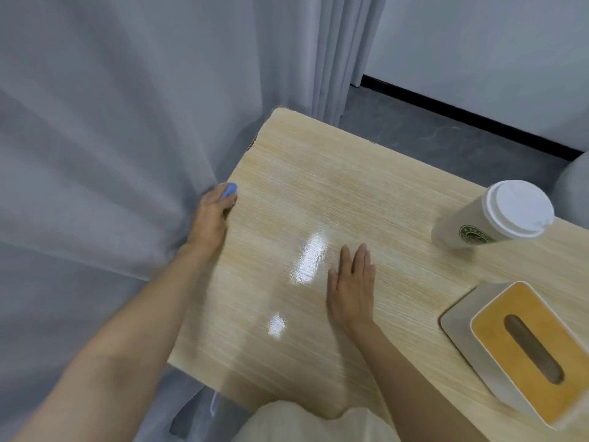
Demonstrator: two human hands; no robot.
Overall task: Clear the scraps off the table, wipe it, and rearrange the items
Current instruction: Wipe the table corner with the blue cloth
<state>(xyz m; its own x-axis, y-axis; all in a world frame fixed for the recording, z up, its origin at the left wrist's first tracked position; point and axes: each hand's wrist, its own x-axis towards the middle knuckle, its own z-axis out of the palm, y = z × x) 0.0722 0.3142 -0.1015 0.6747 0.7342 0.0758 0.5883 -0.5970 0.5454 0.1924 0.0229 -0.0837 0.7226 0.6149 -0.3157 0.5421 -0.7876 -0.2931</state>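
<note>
A light wooden table (pixel 334 193) fills the middle of the head view. At its left edge my left hand (pixel 212 215) grips a small blue cloth (pixel 229 189), of which only a corner shows past my fingers. Flat on the tabletop near the middle lies my right hand (pixel 352 282), fingers straight and palm down, holding nothing. A paper coffee cup (pixel 471 224) with a white lid and green logo stands at the right. Near the front right sits a tissue box (pixel 522 355) with an orange-brown top and a dark slot.
A grey curtain (pixel 111 138) hangs against the table's left edge, and my left hand presses into it. Behind the table are dark floor (pixel 430 129) and a white wall. A grey cushioned seat (pixel 573 189) shows at the far right. My lap is at the bottom.
</note>
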